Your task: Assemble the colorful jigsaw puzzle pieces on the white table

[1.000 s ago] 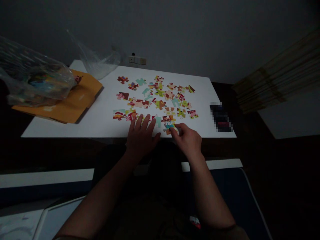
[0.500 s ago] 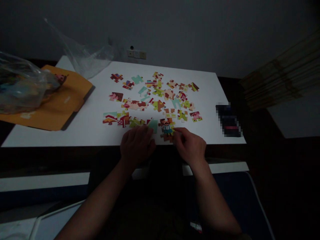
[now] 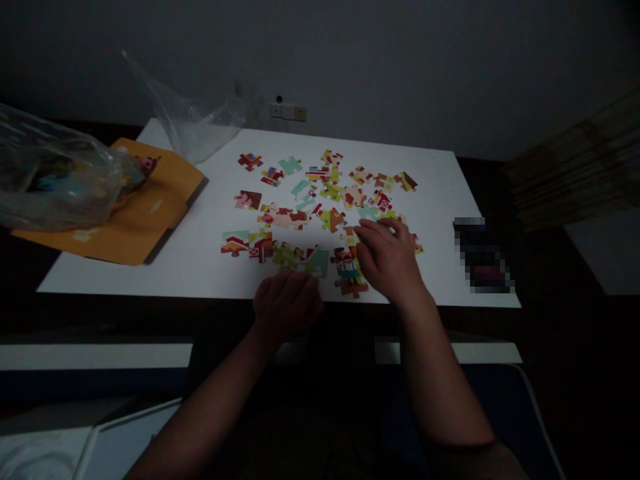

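Fingers of the right hand (image 3: 389, 261) were spread a little and lay flat on the puzzle pieces (image 3: 320, 200), with the tips near a green piece (image 3: 369, 212). That hand pressed down and did not pinch anything that I could see. Just left of it lay the piece with a little figure (image 3: 349, 265) on it, and a brown piece (image 3: 353, 288) sat below that one, close to the table's front edge.

The left hand (image 3: 289, 301) was curled up loosely at the near edge of the white table (image 3: 150, 267). Its fingers were bent in, and I could not tell if it held a piece. Right above its knuckles lay a teal piece (image 3: 319, 262) and a green and yellow piece (image 3: 287, 255). More to the left sat a red barn piece (image 3: 261, 245) and a striped piece (image 3: 235, 243).

Many other pieces were scattered loose over the middle of the table, not joined up.

On the left side of the table lay an orange folder (image 3: 150, 207). A clear plastic bag (image 3: 55, 180) with colourful things inside rested on it. Another clear bag (image 3: 193, 127) stood at the far left corner. A dark blurred thing (image 3: 483, 257) sat at the right edge of the table. A wall socket (image 3: 287, 111) showed on the wall behind. The room was quite dark.
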`<state>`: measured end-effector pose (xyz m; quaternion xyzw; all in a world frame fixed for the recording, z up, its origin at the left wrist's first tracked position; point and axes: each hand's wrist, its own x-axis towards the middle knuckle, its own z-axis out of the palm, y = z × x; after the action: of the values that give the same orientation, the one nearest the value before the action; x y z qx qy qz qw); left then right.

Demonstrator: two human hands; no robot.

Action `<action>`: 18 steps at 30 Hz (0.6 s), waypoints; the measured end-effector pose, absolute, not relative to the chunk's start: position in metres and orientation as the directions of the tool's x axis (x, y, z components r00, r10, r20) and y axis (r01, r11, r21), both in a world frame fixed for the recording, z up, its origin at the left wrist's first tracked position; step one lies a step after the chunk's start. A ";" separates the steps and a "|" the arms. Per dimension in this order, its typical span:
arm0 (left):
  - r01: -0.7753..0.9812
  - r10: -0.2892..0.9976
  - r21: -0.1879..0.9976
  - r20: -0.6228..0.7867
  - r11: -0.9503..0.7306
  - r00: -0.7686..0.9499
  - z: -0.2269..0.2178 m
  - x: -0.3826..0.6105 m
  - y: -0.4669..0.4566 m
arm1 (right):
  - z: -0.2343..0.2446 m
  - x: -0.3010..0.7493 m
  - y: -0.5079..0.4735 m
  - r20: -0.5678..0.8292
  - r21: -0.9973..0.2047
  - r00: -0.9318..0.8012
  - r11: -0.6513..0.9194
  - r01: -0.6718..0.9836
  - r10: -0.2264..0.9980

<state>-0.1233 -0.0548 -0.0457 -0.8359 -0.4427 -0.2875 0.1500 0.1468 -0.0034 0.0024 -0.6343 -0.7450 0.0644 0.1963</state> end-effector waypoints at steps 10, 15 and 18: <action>0.783 0.545 0.020 0.728 -0.622 0.415 -0.045 -0.121 -0.049 | -0.011 0.154 -0.002 0.439 -0.371 -0.114 0.295 0.881 0.891; 0.787 0.546 0.018 0.730 -0.617 0.411 -0.052 -0.121 -0.049 | -0.010 0.155 -0.010 0.536 -0.311 -0.150 0.359 0.880 0.831; 0.787 0.573 0.037 0.706 -0.616 0.416 -0.056 -0.122 -0.049 | -0.010 0.155 -0.013 0.558 -0.285 -0.165 0.375 0.882 0.813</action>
<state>-0.1218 -0.0492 -0.0560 -0.8277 -0.4108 -0.3509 0.1519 0.1555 -0.0134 -0.0096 -0.5565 -0.7615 -0.0526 0.3280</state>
